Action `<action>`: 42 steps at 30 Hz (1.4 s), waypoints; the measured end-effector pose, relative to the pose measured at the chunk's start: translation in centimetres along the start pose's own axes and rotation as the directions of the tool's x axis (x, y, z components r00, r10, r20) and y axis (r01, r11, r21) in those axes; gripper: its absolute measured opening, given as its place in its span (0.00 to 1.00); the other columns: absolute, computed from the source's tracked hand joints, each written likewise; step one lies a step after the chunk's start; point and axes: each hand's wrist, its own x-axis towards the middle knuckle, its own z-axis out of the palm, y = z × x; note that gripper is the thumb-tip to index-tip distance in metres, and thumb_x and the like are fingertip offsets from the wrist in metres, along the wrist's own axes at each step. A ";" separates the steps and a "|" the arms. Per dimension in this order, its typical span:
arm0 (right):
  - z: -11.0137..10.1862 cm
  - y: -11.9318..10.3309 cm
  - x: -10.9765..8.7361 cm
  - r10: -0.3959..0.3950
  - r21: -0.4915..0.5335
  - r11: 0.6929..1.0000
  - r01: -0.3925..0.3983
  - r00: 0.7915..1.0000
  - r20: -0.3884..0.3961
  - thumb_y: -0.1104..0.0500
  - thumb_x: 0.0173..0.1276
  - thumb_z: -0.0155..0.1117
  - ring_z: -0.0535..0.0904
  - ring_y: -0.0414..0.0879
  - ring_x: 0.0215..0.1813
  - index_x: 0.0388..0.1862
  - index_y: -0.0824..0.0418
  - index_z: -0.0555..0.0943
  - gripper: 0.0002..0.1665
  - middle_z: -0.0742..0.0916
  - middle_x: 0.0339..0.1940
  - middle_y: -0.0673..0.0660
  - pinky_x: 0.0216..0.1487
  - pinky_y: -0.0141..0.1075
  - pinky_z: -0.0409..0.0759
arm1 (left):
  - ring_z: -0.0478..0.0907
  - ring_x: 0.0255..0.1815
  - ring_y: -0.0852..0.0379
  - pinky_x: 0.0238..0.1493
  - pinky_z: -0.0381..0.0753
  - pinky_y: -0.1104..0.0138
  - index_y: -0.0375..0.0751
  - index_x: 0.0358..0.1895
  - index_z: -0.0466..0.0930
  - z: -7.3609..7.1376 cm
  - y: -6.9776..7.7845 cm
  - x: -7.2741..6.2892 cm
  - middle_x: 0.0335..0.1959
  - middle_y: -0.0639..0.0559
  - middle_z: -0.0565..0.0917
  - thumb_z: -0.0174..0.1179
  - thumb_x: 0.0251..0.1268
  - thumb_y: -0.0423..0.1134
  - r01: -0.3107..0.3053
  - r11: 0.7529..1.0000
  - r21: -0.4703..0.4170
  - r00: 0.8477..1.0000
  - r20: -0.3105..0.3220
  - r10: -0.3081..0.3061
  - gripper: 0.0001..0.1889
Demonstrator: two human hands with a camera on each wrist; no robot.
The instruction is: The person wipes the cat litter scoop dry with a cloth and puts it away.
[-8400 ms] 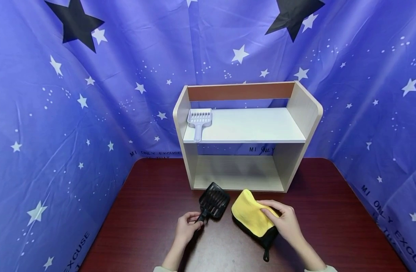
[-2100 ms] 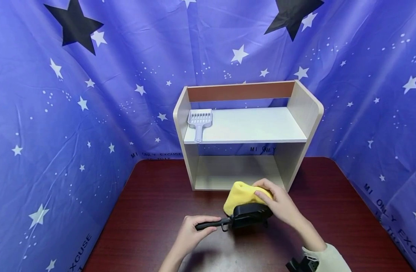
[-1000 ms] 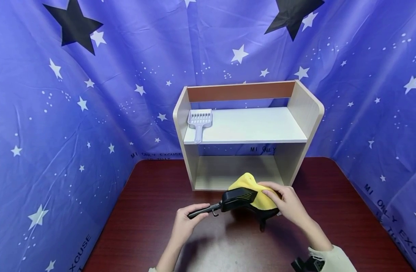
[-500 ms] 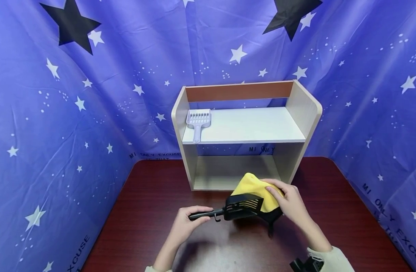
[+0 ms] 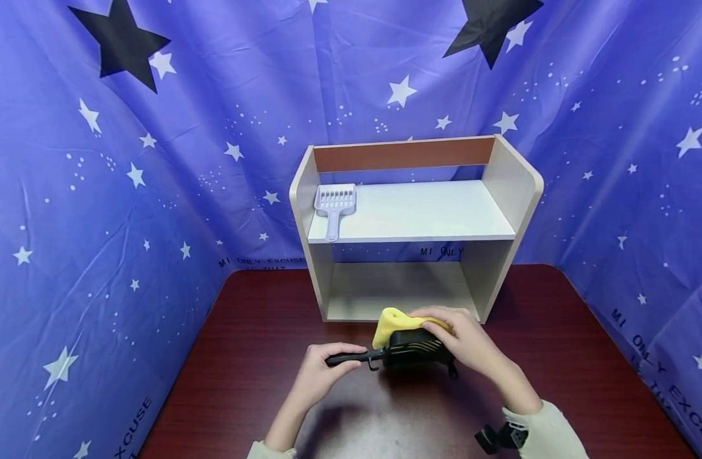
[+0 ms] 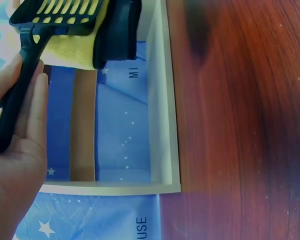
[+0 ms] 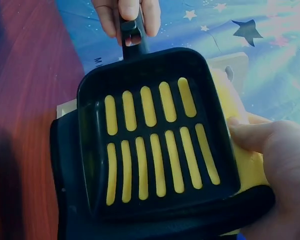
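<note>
A black slotted litter scoop (image 5: pixel 407 338) is held up over the table, its handle gripped between the thumb and fingers of my left hand (image 5: pixel 318 376). My right hand (image 5: pixel 460 336) pinches a yellow and black cloth (image 5: pixel 388 324) against the far side of the scoop's head. In the right wrist view, yellow shows through all the slots, and the cloth's dark part (image 7: pixel 70 175) sticks out past the scoop's edge. The left wrist view shows the scoop's handle (image 6: pixel 16 97) lying across my palm. Much of the cloth is hidden behind the scoop in the head view.
Behind the hands stands a pale two-level shelf (image 5: pixel 511 223) on the dark red table (image 5: pixel 259 319). A light lilac litter scoop (image 5: pixel 335 207) lies on its upper board, at the left. A blue starry curtain (image 5: pixel 230 115) surrounds the table's back and sides.
Earlier, scoop and cloth were apart, low over the table; then they came together. Over the last half second my right hand and cloth shift left, and the scoop's head tilts.
</note>
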 end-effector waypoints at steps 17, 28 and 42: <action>-0.5 1.7 -1.2 0.017 -0.003 1.000 -0.017 0.994 -0.113 0.65 0.68 0.65 0.83 0.32 0.42 0.49 0.52 0.87 0.14 0.91 0.43 0.49 0.42 0.15 0.75 | 0.81 0.34 0.69 0.32 0.82 0.75 0.32 0.46 0.87 -0.8 -0.2 -0.4 0.41 0.36 0.89 0.69 0.59 0.30 0.015 0.998 -0.058 0.992 -0.124 -0.023 0.12; -1.1 2.5 -1.8 0.039 -0.055 0.997 -0.049 0.985 -0.168 0.68 0.65 0.67 0.80 0.27 0.40 0.46 0.55 0.88 0.13 0.92 0.40 0.51 0.40 0.15 0.74 | 0.81 0.33 0.67 0.32 0.82 0.76 0.37 0.46 0.88 -1.2 -0.2 -0.3 0.42 0.39 0.90 0.71 0.57 0.35 0.089 0.994 -0.059 0.977 -0.186 -0.099 0.13; -1.2 1.9 -0.2 0.078 -0.196 0.973 -0.119 0.976 -0.204 0.66 0.66 0.68 0.82 0.40 0.36 0.44 0.55 0.87 0.10 0.91 0.39 0.52 0.36 0.32 0.79 | 0.84 0.38 0.67 0.34 0.82 0.76 0.38 0.47 0.88 -0.6 -0.5 0.7 0.43 0.43 0.90 0.71 0.58 0.34 0.070 0.997 0.017 0.995 -0.070 -0.068 0.13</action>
